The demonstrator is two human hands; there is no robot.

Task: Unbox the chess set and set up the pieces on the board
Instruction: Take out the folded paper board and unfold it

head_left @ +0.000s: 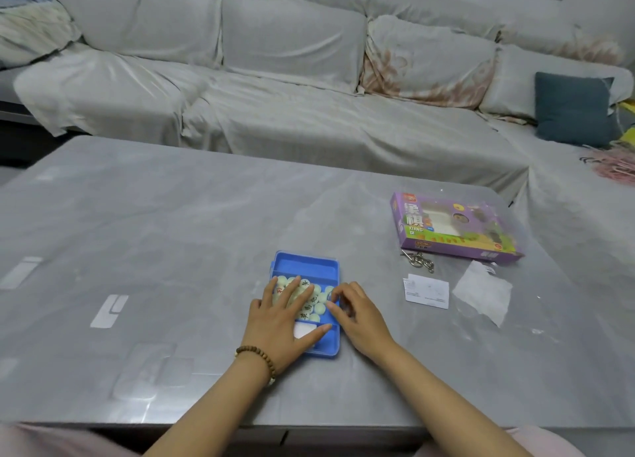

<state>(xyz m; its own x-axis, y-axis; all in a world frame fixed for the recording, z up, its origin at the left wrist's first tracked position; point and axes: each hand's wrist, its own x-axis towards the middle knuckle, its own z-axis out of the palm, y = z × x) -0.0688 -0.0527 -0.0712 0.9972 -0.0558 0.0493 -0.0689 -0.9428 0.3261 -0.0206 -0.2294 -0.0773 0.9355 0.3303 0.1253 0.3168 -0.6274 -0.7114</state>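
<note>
— Head view: how do the hands lie?
— Both forearms reach in from the near edge. The left hand (285, 322) lies flat, its fingers straight and spread, pressing on the pale round chess pieces (321, 307) in the blue plastic tray (309, 267).
— And the right hand (357, 315)?
— Its fingers curl at the tray's right rim. I cannot tell whether they pinch a piece or the rim.
— Where is the tray?
— Near-centre on the grey worktop (171, 250). The purple cardboard box (453, 247) lies far right, well apart.

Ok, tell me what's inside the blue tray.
Pale round chess pieces with printed characters lie in the blue tray, plus something white; the left hand covers part of them.
</note>
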